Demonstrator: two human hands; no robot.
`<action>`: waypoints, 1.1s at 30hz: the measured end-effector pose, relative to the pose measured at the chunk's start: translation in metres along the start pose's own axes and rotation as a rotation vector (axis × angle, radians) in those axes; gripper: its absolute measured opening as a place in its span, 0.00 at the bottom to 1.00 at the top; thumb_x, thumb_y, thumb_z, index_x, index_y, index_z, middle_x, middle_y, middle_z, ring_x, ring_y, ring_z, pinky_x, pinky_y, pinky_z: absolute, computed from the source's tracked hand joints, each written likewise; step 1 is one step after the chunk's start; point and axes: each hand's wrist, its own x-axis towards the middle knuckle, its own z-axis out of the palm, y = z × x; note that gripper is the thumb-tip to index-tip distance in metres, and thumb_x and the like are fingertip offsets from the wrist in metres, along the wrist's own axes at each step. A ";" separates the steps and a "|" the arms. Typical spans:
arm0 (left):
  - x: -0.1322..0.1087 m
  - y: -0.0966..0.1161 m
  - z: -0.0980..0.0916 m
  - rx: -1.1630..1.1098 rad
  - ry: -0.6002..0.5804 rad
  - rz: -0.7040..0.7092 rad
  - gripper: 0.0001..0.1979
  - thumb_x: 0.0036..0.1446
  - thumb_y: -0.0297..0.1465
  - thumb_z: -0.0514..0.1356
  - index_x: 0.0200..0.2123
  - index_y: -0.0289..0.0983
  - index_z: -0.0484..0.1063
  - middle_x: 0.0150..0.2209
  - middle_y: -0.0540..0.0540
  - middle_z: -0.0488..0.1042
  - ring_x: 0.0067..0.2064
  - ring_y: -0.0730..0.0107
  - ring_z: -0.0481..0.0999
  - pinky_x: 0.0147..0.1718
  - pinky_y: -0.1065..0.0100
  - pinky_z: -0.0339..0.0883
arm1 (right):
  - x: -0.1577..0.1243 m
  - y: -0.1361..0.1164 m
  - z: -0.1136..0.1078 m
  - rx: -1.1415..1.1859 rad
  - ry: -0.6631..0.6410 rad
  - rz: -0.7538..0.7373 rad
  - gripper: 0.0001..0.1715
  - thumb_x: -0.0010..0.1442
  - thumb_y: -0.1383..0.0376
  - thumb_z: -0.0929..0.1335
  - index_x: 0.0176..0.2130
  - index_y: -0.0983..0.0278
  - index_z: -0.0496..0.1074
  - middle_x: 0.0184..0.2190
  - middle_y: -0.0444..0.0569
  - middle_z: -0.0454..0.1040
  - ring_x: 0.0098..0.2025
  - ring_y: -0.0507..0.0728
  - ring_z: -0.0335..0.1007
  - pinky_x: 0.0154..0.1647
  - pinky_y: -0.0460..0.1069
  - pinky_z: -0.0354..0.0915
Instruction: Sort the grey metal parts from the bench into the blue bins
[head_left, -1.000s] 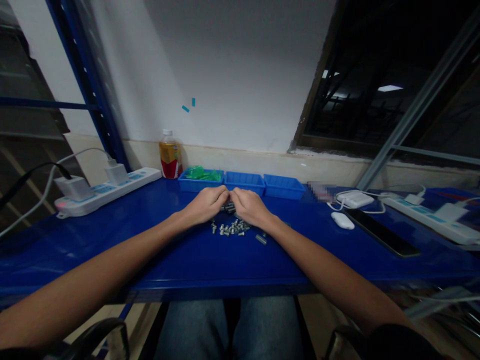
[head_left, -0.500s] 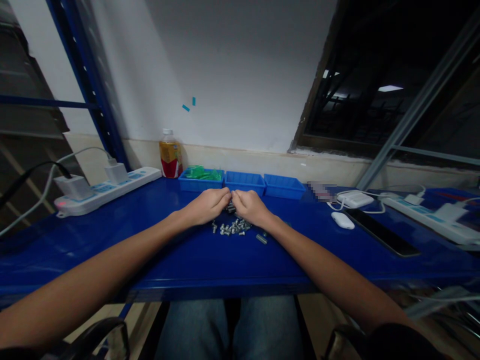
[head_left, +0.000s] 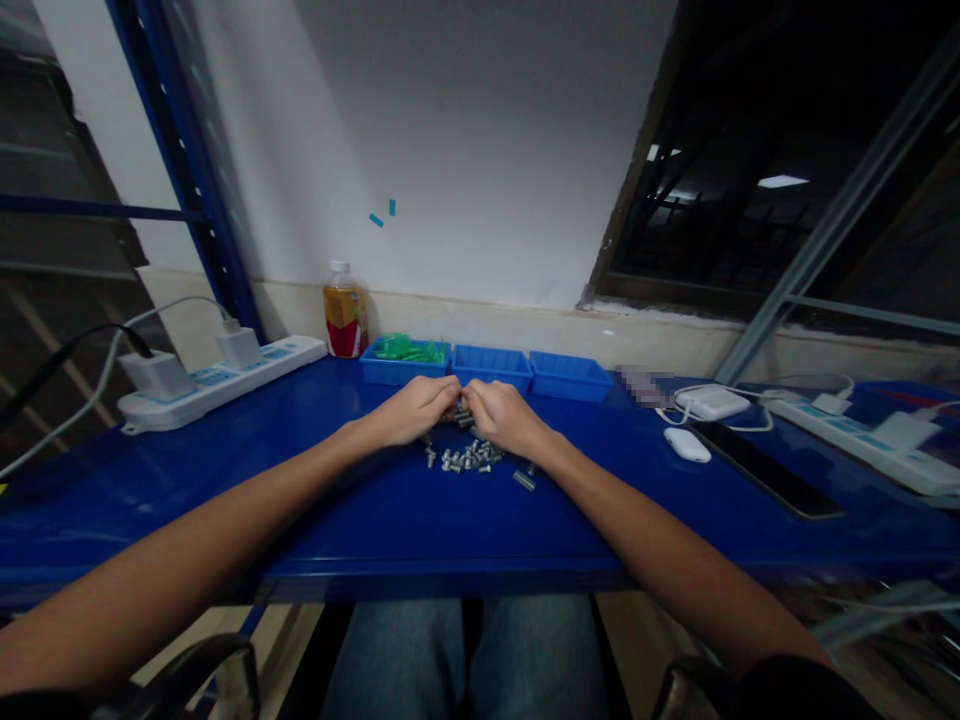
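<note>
My left hand [head_left: 422,408] and my right hand [head_left: 501,413] meet fingertip to fingertip above a pile of small metal screws [head_left: 469,457]. Both have their fingers curled into a pinch. Whatever sits between the fingertips is hidden by the hands. Beneath and partly behind my right hand lie more metal pieces. A short metal cylinder [head_left: 524,480] rests by itself on the blue table [head_left: 450,525], just right of the screws.
Behind the hands stand three blue trays; the left tray [head_left: 405,374] holds green plastic pieces. A drink bottle [head_left: 345,315] and a power strip [head_left: 225,383] are to the left. On the right are a phone [head_left: 765,468], a white case [head_left: 687,445] and another power strip [head_left: 862,440].
The hands stay together over the screws, with only a slight shift of the fingers. The whole view has moved a little, so everything sits slightly further right and lower.
</note>
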 end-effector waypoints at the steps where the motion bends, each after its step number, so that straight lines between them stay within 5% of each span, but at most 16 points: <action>1: 0.000 0.000 0.000 0.021 0.012 0.003 0.19 0.64 0.35 0.40 0.25 0.36 0.60 0.24 0.50 0.63 0.27 0.73 0.64 0.29 0.70 0.58 | 0.000 0.000 0.000 -0.005 0.009 0.026 0.17 0.67 0.65 0.54 0.34 0.64 0.67 0.29 0.50 0.75 0.30 0.54 0.69 0.32 0.47 0.52; 12: 0.001 0.011 0.014 0.189 0.145 -0.118 0.18 0.65 0.35 0.41 0.26 0.37 0.61 0.23 0.49 0.65 0.25 0.70 0.66 0.27 0.69 0.57 | 0.001 -0.006 0.003 -0.108 0.005 0.162 0.16 0.68 0.63 0.53 0.38 0.65 0.65 0.31 0.52 0.76 0.33 0.57 0.72 0.32 0.47 0.55; 22: 0.002 0.009 0.010 0.037 0.142 -0.241 0.21 0.64 0.37 0.40 0.23 0.37 0.62 0.20 0.50 0.67 0.25 0.68 0.68 0.27 0.69 0.57 | -0.001 -0.002 -0.001 -0.014 0.072 0.057 0.15 0.65 0.62 0.58 0.50 0.64 0.62 0.36 0.50 0.76 0.36 0.56 0.72 0.35 0.48 0.58; 27: 0.002 0.011 0.011 -0.011 0.121 -0.237 0.24 0.64 0.39 0.38 0.21 0.37 0.61 0.20 0.49 0.67 0.26 0.68 0.68 0.28 0.69 0.58 | 0.000 0.001 0.003 -0.032 0.101 0.036 0.14 0.66 0.63 0.57 0.46 0.65 0.64 0.37 0.51 0.76 0.38 0.56 0.71 0.38 0.48 0.58; 33: 0.002 -0.001 -0.012 0.275 -0.008 -0.277 0.26 0.63 0.45 0.40 0.28 0.35 0.70 0.27 0.46 0.73 0.31 0.65 0.71 0.32 0.67 0.59 | 0.004 0.028 -0.007 -0.259 0.112 0.279 0.19 0.67 0.63 0.53 0.41 0.67 0.67 0.36 0.54 0.76 0.39 0.58 0.71 0.40 0.49 0.55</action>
